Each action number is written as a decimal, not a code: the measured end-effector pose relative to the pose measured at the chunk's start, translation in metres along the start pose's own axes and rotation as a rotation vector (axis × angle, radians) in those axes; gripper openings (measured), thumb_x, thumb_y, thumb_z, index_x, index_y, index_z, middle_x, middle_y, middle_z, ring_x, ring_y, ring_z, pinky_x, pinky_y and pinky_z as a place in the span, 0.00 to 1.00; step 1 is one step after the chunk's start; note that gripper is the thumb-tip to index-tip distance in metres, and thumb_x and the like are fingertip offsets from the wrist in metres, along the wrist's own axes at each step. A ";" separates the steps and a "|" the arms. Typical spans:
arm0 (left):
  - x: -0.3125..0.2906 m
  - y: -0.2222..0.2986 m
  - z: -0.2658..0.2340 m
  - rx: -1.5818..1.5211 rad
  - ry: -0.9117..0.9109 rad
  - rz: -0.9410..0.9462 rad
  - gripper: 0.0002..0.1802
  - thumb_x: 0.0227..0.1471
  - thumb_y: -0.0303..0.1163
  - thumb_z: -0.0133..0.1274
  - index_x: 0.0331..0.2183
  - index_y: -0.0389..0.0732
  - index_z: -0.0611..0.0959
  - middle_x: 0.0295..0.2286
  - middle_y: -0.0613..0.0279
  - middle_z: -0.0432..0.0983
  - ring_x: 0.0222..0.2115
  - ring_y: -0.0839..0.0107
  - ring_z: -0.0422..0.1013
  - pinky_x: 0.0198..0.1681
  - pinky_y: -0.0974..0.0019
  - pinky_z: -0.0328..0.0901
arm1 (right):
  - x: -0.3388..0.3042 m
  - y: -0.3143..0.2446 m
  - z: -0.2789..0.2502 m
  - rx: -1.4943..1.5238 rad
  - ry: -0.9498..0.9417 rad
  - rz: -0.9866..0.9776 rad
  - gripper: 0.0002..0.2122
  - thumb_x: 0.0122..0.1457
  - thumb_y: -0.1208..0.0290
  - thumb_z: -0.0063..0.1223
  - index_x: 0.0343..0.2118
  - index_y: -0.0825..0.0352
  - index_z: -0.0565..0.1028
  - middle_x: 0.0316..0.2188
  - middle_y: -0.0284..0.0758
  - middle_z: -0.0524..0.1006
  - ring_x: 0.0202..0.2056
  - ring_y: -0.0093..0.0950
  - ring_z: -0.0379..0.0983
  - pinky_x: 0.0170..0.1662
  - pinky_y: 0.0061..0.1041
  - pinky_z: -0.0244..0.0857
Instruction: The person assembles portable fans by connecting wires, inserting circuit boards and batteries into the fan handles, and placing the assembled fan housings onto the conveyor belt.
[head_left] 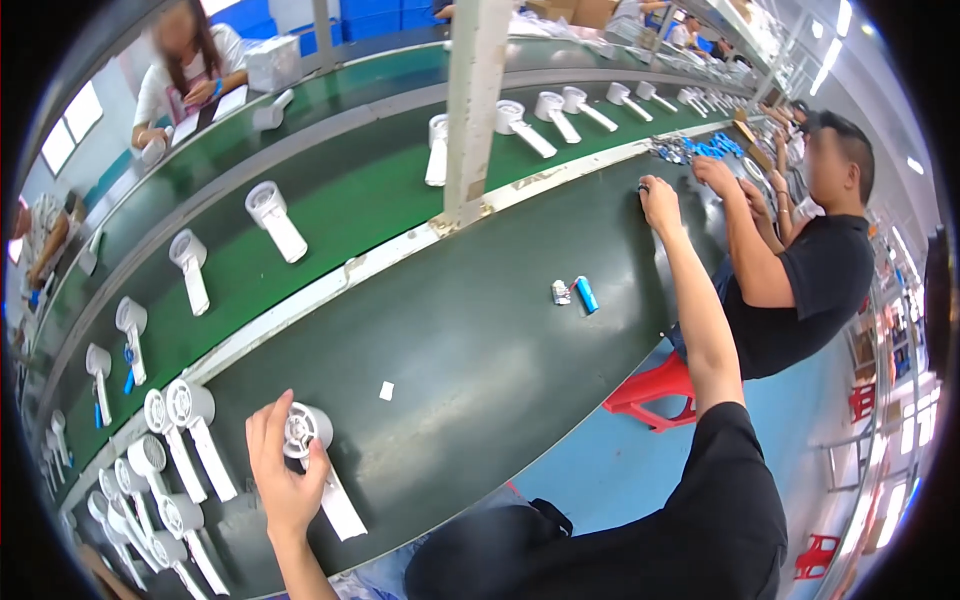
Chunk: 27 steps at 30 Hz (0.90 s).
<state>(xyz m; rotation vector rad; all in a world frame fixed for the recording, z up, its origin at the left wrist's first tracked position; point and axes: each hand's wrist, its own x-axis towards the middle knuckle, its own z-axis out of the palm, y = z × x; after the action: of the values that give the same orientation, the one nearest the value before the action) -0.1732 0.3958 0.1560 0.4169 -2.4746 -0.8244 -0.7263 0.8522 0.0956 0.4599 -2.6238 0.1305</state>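
Note:
My left hand (pixel 280 475) is wrapped around the round head of a white handheld fan (pixel 345 512), whose handle points toward the table's near edge. Stretched out to the far right, my right hand (pixel 660 205) has its fingers curled together over the table; a small dark spot shows at the fingertips, too small to name. Between my hands lie a blue cylindrical battery (pixel 587 294) and, right beside it, a small white part (pixel 560 292). A small white square (pixel 387 391) lies nearer to the left hand.
Several white fans (pixel 200 440) crowd the table's left end. Beyond a pale rail (pixel 330 282), more fans stand on the green conveyor (pixel 370 210). A metal post (pixel 470 120) rises from the rail. At right, a co-worker (pixel 800 250) sits near blue parts (pixel 715 147) and a red stool (pixel 650 395).

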 end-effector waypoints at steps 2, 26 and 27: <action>0.005 0.005 -0.001 -0.001 -0.023 -0.043 0.30 0.42 0.25 0.53 0.52 0.35 0.76 0.43 0.50 0.72 0.44 0.55 0.67 0.53 0.59 0.61 | -0.019 -0.044 -0.030 0.206 0.048 0.078 0.15 0.57 0.75 0.52 0.48 0.67 0.77 0.38 0.41 0.81 0.40 0.34 0.79 0.45 0.31 0.71; -0.053 0.022 -0.046 -0.536 0.347 -0.246 0.09 0.51 0.17 0.54 0.37 0.32 0.80 0.25 0.56 0.77 0.26 0.73 0.73 0.31 0.72 0.65 | -0.220 -0.447 -0.220 1.561 -0.810 -0.438 0.12 0.65 0.74 0.50 0.50 0.71 0.75 0.37 0.37 0.82 0.37 0.20 0.77 0.44 0.22 0.70; -0.054 0.020 -0.048 -0.791 0.270 -0.341 0.05 0.53 0.19 0.54 0.34 0.33 0.79 0.22 0.59 0.75 0.23 0.78 0.71 0.28 0.76 0.62 | -0.221 -0.442 -0.216 1.557 -0.818 -0.437 0.12 0.65 0.74 0.50 0.50 0.71 0.75 0.37 0.37 0.82 0.37 0.20 0.77 0.44 0.22 0.70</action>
<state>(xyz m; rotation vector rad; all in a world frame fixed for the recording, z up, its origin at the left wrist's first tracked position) -0.1045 0.4113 0.1822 0.6011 -1.6676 -1.6572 -0.2969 0.5401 0.1893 1.8099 -2.3933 2.2471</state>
